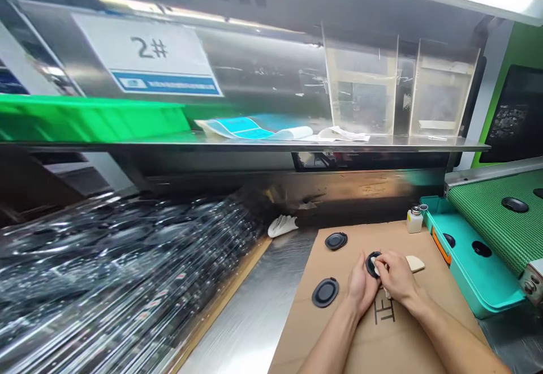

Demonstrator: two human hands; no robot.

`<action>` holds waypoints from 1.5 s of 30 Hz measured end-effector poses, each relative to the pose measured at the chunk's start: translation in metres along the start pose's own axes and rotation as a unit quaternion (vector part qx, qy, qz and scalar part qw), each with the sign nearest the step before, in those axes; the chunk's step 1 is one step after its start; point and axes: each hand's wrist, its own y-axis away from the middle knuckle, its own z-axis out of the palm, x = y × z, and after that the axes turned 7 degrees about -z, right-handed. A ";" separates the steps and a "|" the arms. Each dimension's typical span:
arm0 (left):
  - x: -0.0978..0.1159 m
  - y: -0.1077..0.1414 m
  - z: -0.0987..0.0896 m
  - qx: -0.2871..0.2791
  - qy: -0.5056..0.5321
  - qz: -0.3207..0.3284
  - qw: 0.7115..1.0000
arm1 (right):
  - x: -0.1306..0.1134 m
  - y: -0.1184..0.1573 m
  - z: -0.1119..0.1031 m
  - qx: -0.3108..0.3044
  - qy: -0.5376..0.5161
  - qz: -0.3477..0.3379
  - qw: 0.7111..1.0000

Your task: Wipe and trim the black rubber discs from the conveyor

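Above a brown cardboard sheet (297, 329), my left hand (362, 284) holds a round black part (370, 265) from its left and lower side. My right hand (397, 276) has its fingers pinched on a small white cloth (375, 267), which touches the face of that part. A flat cream-coloured piece (414, 263) lies on the cardboard just beyond the right hand. Two black spots on the left of the sheet are round black parts, one farther back (336, 241) and one nearer (325, 292).
Clear plastic trays (127, 272) are stacked at left, beside a white glove (283, 226). A small white bottle (414, 220) stands near a teal bin (479, 283). A green conveyor (500, 193) runs at right. Overhead, a metal shelf (254, 146) carries a green bin (89, 122).
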 end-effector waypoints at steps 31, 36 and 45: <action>0.020 -0.001 0.000 0.046 0.051 0.058 0.996 | 0.004 -0.006 -0.019 -0.053 -0.013 0.119 0.991; 0.006 -0.001 0.003 0.016 0.018 0.045 0.999 | 0.005 -0.006 0.000 -0.008 -0.071 0.150 0.986; 0.009 0.005 0.006 0.026 0.002 0.032 0.999 | 0.014 -0.007 -0.013 -0.070 -0.067 0.136 0.986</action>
